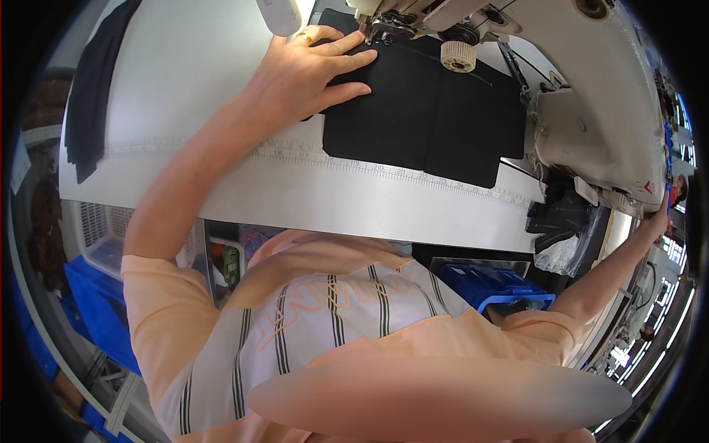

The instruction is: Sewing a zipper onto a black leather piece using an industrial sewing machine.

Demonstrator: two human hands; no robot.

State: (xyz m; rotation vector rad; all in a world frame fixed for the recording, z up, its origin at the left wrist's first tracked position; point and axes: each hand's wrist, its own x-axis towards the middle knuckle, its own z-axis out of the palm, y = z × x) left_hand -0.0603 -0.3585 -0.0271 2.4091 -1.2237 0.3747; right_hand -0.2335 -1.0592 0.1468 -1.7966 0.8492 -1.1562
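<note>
My left hand [310, 72] lies with its fingers spread on a black fabric piece [388, 111], a ring on one finger. Its fingertips rest close beside the needle and presser foot [378, 33] of a sewing machine [591, 88]. The fabric lies flat on the white table, with a fold or seam line down its middle and a stitched line near its top. At the far right, my right hand [659, 215] reaches up to the end of the machine, next to the handwheel side. Its fingers are mostly hidden there.
Stacked black cloth [96, 96] lies at the table's left end. A printed ruler strip [413, 175] runs along the white table [325, 203]. Black pieces and clear plastic [565, 221] sit at the right. Below are a blue bin [495, 286] and a white basket [96, 232].
</note>
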